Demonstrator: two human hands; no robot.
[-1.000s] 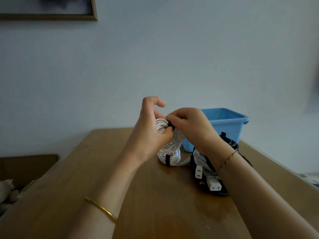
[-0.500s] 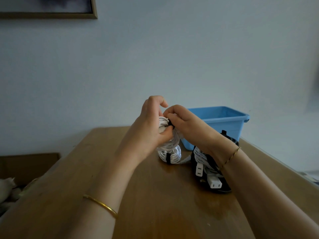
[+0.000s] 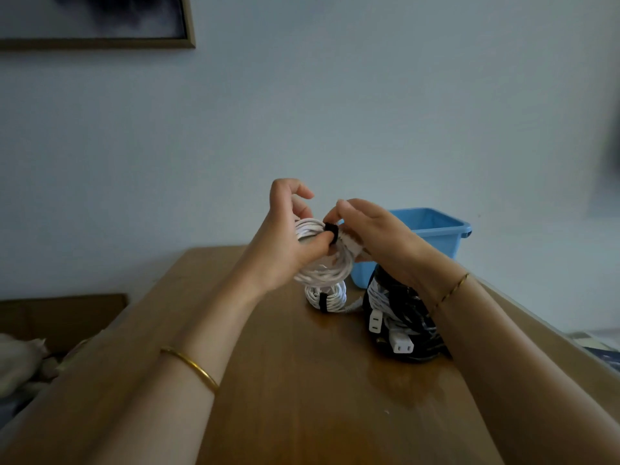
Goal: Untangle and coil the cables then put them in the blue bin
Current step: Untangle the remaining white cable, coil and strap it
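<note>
Above the table [image 3: 302, 380], head view: your left hand [image 3: 285, 246] grips the white coil [image 3: 330, 275], thumb pressing its black strap [image 3: 330, 229]; your right hand [image 3: 382, 243] pinches the coil at 3 o'clock, the blue bin [image 3: 436, 231] just behind at 2 o'clock.

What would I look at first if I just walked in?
Right in the middle, the left hand and right hand grip a white cable coil with a black strap, above the wooden table. Behind them, to the right, sits the blue bin, with a dark cable heap in front of it.
</note>
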